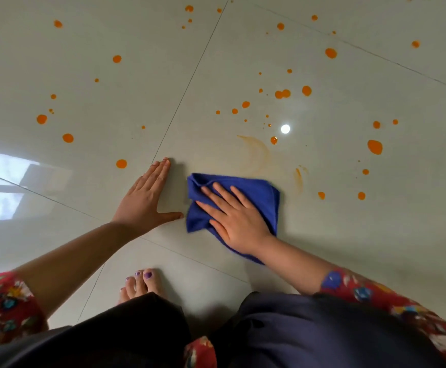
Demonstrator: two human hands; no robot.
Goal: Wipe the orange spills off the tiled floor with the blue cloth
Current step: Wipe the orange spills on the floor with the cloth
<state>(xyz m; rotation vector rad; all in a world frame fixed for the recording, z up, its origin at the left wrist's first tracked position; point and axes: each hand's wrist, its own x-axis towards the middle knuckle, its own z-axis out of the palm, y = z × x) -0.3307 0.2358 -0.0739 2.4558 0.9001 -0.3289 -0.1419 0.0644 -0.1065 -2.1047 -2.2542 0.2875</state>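
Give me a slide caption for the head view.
Right hand presses blue cloth on tiled floor amid orange spills; left hand flat beside it.

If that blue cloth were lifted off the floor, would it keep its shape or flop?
Probably flop: the cloth lies creased and bunched under the right hand. It likely slides easily, since the floor looks glossy. It is probably light too, as it looks thin.
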